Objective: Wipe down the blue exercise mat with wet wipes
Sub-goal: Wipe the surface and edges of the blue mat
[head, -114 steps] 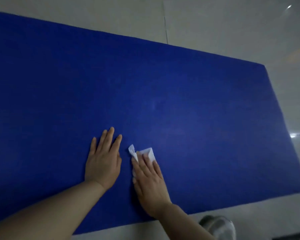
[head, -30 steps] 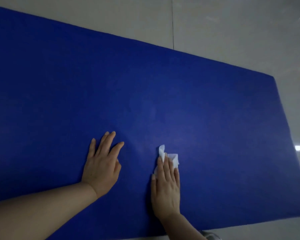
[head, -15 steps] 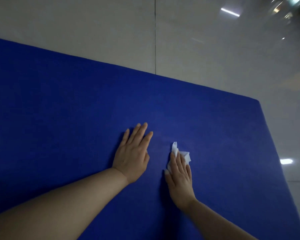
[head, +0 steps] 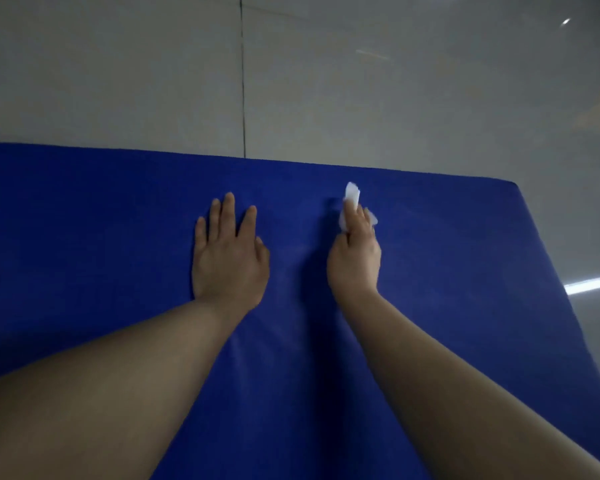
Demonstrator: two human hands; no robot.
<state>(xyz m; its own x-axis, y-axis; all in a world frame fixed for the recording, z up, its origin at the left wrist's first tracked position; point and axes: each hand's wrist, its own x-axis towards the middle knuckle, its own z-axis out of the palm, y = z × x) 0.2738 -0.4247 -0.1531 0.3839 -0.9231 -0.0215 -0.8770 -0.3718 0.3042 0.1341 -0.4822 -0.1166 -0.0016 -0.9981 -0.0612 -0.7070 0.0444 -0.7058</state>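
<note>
I see the blue exercise mat [head: 430,306] flat on the tiled floor [head: 361,81]. My left hand [head: 227,258] presses it, fingers spread; my right hand [head: 355,258] pinches the limp wet wipe [head: 352,195] near the mat's far edge, best gripped bunched.

The mat [head: 430,306] is deep blue and lies flat on the floor, its far edge running straight across ahead of me and its right corner rounded. The wipe [head: 352,195] is white and crumpled, lying on the mat near that far edge with one end sticking up.
</note>
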